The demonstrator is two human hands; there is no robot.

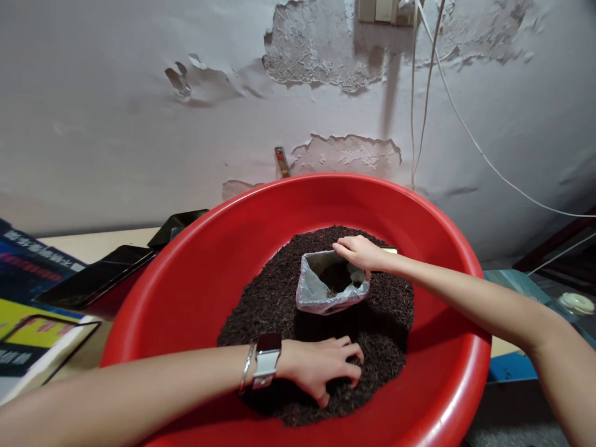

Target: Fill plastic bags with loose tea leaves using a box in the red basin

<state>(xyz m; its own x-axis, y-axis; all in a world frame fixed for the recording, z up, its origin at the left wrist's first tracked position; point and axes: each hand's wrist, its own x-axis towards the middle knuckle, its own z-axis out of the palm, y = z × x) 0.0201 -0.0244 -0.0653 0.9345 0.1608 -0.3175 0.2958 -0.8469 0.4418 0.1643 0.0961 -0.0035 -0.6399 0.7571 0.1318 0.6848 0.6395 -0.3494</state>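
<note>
Peeling plaster and a trailing white cable are seen behind a table on which a large red basin is set, a mound of dark loose tea leaves heaped in its middle. A small grey bag is held upright and open on the heap, its far rim pinched by the right hand. The left hand is curled, fingers dug into the leaves just before the bag, clenched on a scoop. Filling appears to be the step in hand; the handful would next need lifting over the bag's mouth without spilling. Dark phones are seen at left.
</note>
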